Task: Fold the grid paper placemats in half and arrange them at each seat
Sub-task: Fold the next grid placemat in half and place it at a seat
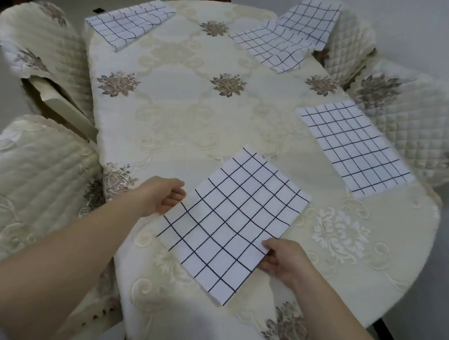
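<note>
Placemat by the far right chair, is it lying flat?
Not flat. The placemat bends: its near part lies on the table, its far part leans up against the chair.

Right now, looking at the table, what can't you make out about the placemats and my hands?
Left hand, head view: its own curled fingers hide whether they pinch the near placemat.
Right hand: its fingers under that sheet's edge are covered by the paper.
Near placemat: layers invisible from above, so folded or not is unclear.
Far right placemats: blurred and rumpled, their borders unclear.
Nearer right chair: cut off by the frame's edge.
</note>
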